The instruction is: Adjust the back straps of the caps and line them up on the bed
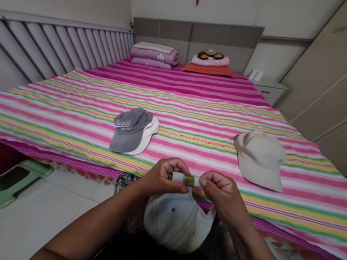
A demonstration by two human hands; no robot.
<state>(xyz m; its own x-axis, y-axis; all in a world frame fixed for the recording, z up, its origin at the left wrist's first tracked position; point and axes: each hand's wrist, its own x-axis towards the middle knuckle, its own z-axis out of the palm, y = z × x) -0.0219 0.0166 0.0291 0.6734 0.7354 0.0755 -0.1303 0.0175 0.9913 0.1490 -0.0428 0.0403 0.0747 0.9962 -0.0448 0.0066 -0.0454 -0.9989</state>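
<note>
1. Left hand (165,178): thumb and fingers pinching the back strap (179,176), just left of its brass-coloured buckle (189,181). Right hand (224,193): thumb and fingertips pinching the same strap on the buckle's other side.
2. Pale blue baseball cap (177,220) hangs below the strap, between the forearms, in front of the wearer's dark clothing, by the bed's near edge.
3. Bed surface: striped cloth (191,139) in pink, white, yellow and green, lightly wrinkled. Left of centre, grey cap (132,126) with pale script, overlapping a white cap (149,134). To the right, well apart, beige cap (261,158).
4. Farther up, magenta striped sheet (180,79); at the head, folded purple bedding (154,56), and a pink folded item (212,61) on orange fabric (208,69).
5. Room: grey-brown headboard (173,32); slatted railing (55,46) left; white nightstand (269,91) right. Green stool (7,197) on pale floor tiles (68,201), lower left.
</note>
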